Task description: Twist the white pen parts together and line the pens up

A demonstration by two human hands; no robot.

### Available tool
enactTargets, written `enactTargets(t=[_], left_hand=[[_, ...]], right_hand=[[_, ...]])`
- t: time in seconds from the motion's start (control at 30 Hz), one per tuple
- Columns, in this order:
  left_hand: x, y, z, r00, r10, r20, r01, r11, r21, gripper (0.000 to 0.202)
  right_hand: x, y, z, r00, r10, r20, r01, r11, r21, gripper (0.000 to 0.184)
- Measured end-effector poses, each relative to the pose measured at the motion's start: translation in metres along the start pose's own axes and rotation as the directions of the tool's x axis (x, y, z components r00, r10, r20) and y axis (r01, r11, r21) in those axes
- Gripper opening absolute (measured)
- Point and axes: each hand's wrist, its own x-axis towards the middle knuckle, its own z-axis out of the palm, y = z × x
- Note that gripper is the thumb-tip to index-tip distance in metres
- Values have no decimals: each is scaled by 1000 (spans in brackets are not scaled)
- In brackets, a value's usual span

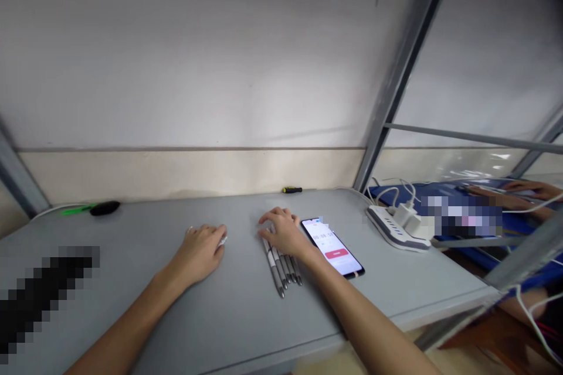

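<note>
My left hand rests on the grey table with its fingers curled around a small white item that I cannot make out. To its right, my right hand lies over the upper ends of several grey pens, fingers bent and touching them. The pens lie side by side, pointing toward me. A smartphone with a lit screen and a red button lies just right of my right hand.
A black object with a green cable sits at the far left of the table. A small black and yellow screwdriver lies by the wall. A white power strip with chargers sits at the right edge. Another person's hands work on a blue surface.
</note>
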Motion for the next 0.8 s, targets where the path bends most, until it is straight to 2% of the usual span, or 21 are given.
enactTargets(t=[0.1, 0.2, 0.3, 0.37, 0.47, 0.57, 0.67, 0.73, 0.8], left_hand=[[0, 7, -2, 998, 33, -46, -41, 982, -184, 18], [1, 19, -4, 996, 56, -69, -79, 911, -405, 17], [1, 31, -6, 989, 103, -106, -142, 865, -482, 12], [1, 35, -7, 988, 107, -112, -150, 844, -515, 12], [2, 32, -5, 992, 91, -92, -125, 845, -521, 16], [3, 24, -3, 992, 76, -100, -114, 880, -461, 17], [4, 18, -3, 993, 63, -104, -101, 900, -423, 18], [5, 15, -4, 992, 40, -117, -84, 913, -399, 23], [5, 14, -4, 990, 14, -143, -67, 925, -373, 26]], right_hand=[[-1, -3, -2, 994, -106, -34, 108, 991, 82, 22], [-3, -10, -6, 974, -228, -19, 225, 944, 240, 25], [-5, -18, -6, 944, -327, 43, 287, 880, 378, 31], [-5, -20, -3, 934, -351, 75, 291, 863, 412, 32], [-2, -16, 4, 952, -304, 37, 265, 877, 400, 36], [4, -9, 6, 985, -159, -63, 171, 903, 394, 41], [8, -3, 1, 993, -16, -116, 66, 897, 438, 45], [8, -1, -3, 997, 18, -79, 24, 865, 501, 48], [7, -1, -7, 1000, 2, 16, -11, 823, 568, 51]])
